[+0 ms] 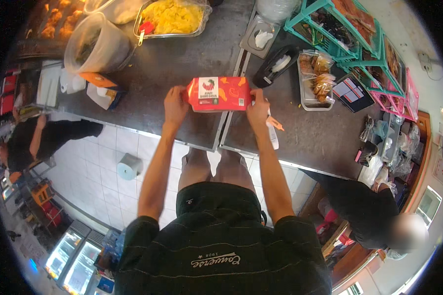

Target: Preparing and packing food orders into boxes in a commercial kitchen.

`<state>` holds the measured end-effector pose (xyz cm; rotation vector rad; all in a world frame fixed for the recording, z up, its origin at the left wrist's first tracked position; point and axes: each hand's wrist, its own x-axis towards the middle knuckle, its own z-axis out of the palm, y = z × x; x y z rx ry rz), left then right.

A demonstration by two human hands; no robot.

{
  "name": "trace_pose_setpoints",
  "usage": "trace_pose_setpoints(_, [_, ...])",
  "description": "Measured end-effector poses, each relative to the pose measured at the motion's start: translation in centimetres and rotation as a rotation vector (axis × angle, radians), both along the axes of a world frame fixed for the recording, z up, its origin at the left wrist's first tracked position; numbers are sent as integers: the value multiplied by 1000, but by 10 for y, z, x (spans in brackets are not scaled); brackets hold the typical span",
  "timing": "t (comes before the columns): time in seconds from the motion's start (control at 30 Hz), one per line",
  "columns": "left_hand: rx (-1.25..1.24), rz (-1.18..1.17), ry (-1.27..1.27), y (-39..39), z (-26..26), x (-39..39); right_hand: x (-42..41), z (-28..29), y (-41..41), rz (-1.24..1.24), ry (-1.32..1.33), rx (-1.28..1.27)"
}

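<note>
A red printed cardboard food box (225,99) is held level between my two hands, above the dark worktop (170,77) near the seam between two tables. My left hand (176,105) grips its left end, and my right hand (257,108) has the right end. The box looks folded closed on top, and its contents are hidden. Under my right wrist and forearm lie an orange-handled tool (275,123) and a white object (273,138), both partly covered. A black tape dispenser-like object (267,75) sits just beyond the right hand.
A tray of yellow food (171,16) and a plastic tub (110,48) stand at the back left. To the right are a metal tray (305,101) of bagged brown food and teal baskets (376,66). Other people stand at left (55,134) and right (369,206).
</note>
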<state>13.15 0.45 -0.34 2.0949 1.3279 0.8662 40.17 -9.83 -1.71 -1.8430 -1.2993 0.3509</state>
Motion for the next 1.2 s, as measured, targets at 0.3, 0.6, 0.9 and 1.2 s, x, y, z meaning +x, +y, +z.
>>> trace_pose_setpoints(0.3, [-599,363,-350,-20,-3,20,-16,32,-8,-152,256,-259])
trace_pose_setpoints(0.6, [-868,335,-600,-21,4,23,-19,26,-17,-95,133,-263])
trace_pose_setpoints(0.9, [-958,121,-579,-12,9,-3,2,30,-12,-81,479,-445])
trace_pose_setpoints(1.2, [-453,191,146,-22,-21,30,-45,25,-2,-162,52,-416])
